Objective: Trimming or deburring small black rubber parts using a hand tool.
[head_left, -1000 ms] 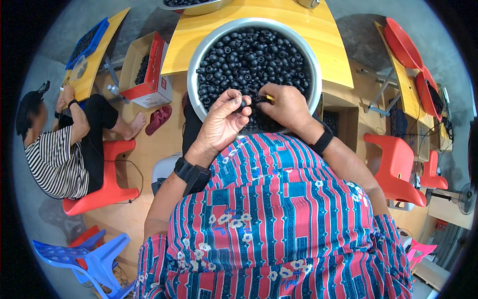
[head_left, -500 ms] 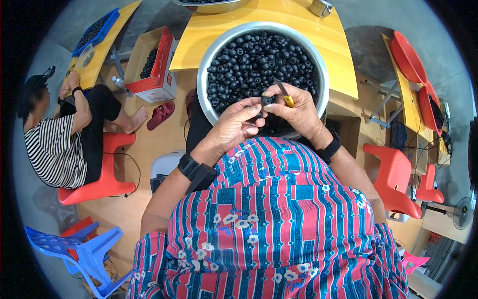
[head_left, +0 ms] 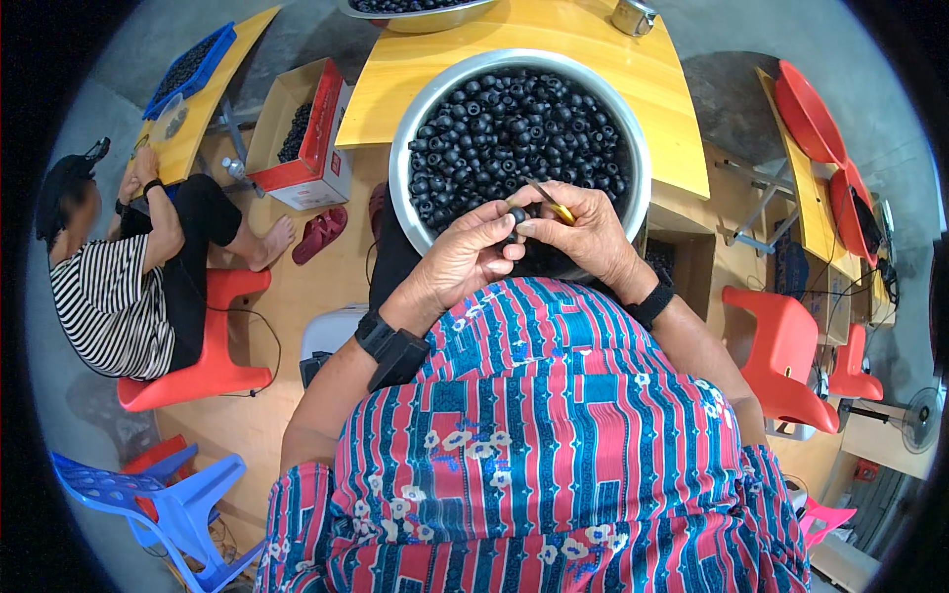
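Note:
Over the near rim of a large silver metal basin (head_left: 403, 138), both hands meet. The basin is filled with small round black pieces (head_left: 514, 124), many showing a hole in one end. My left hand (head_left: 467, 245) is closed, pinching one black round piece (head_left: 517, 213) between thumb and fingers. Closed as well, my right hand (head_left: 585, 235) grips a small knife (head_left: 564, 212) with a yellow handle. Its blade sticks out up and to the left above the fingers. The right thumb is right beside the pinched piece.
Beyond the basin stands a yellow table (head_left: 662, 119) with a metal cup (head_left: 634, 17). A box of black pieces (head_left: 312, 163) is at left. A seated person (head_left: 109, 287) works at another table. Red stools (head_left: 781, 361) and a blue chair (head_left: 188, 504) stand around.
My right hand has turned the knife, so its blade points more to the left and its handle shows less. The fingers have come closer together around the black piece.

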Demonstrator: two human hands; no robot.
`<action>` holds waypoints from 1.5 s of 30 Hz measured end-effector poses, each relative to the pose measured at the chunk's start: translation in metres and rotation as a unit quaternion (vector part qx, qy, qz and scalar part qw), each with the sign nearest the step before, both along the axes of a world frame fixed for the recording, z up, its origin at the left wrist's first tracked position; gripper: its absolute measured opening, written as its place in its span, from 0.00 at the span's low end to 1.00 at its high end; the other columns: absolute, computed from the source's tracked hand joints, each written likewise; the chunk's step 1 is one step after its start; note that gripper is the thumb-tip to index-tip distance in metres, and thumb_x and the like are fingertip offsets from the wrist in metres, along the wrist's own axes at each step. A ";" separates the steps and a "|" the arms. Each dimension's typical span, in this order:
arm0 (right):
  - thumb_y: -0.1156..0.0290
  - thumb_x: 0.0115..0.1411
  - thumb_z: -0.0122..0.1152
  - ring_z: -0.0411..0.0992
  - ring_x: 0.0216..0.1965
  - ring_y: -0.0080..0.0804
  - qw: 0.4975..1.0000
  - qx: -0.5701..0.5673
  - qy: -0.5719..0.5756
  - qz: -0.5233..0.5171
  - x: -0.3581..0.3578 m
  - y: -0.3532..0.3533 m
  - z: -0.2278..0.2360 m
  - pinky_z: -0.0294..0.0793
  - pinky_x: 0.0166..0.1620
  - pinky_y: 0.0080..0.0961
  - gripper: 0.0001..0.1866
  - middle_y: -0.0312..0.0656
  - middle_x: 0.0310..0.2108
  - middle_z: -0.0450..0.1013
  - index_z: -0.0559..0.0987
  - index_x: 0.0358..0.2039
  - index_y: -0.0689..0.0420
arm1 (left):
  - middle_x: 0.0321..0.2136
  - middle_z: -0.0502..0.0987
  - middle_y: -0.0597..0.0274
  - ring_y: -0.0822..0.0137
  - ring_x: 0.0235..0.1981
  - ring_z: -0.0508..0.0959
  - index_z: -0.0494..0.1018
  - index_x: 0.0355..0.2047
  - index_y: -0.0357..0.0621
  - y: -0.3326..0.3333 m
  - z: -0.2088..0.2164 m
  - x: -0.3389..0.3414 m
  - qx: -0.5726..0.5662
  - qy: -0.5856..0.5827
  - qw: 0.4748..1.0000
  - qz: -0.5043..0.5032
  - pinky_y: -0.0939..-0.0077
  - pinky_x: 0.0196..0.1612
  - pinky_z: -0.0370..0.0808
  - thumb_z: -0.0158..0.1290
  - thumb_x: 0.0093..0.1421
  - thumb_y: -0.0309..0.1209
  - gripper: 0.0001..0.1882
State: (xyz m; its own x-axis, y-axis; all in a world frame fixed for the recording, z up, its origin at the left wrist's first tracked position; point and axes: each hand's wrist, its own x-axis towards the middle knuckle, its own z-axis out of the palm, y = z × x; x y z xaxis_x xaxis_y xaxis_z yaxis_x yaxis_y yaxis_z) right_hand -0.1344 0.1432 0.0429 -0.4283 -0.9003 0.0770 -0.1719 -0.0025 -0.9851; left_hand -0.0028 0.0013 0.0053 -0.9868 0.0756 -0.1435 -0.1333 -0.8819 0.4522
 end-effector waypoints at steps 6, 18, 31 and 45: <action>0.75 0.52 0.66 0.67 0.29 0.15 0.997 0.007 0.080 -0.014 -0.001 0.003 0.003 0.68 0.33 0.15 0.12 0.32 0.30 0.75 0.80 0.39 0.58 | 0.35 0.71 0.66 0.78 0.29 0.67 0.67 0.50 0.43 0.001 -0.004 0.000 -0.063 -0.025 0.998 0.017 0.92 0.25 0.65 0.50 0.66 0.33 0.14; 0.58 0.59 0.56 0.73 0.31 0.47 0.954 0.003 0.295 -0.051 -0.003 0.009 0.001 0.72 0.33 0.36 0.14 0.47 0.27 0.73 0.77 0.31 0.57 | 0.33 0.71 0.63 0.77 0.27 0.68 0.67 0.42 0.43 0.000 -0.001 0.001 -0.049 -0.014 0.997 0.056 0.91 0.23 0.62 0.44 0.69 0.34 0.08; 0.56 0.59 0.57 0.72 0.28 0.46 0.906 0.023 0.422 -0.020 0.001 0.007 0.002 0.71 0.30 0.39 0.15 0.43 0.24 0.69 0.75 0.29 0.55 | 0.36 0.71 0.62 0.77 0.28 0.65 0.67 0.44 0.41 -0.001 -0.006 0.002 -0.027 0.008 0.999 0.045 0.89 0.23 0.61 0.41 0.69 0.32 0.09; 0.57 0.58 0.59 0.72 0.27 0.46 0.908 0.023 0.417 -0.038 0.002 0.007 0.004 0.71 0.29 0.38 0.14 0.43 0.24 0.69 0.76 0.28 0.55 | 0.36 0.70 0.63 0.77 0.28 0.65 0.68 0.45 0.42 -0.001 -0.007 0.002 -0.027 0.003 0.998 0.048 0.88 0.24 0.62 0.40 0.70 0.32 0.10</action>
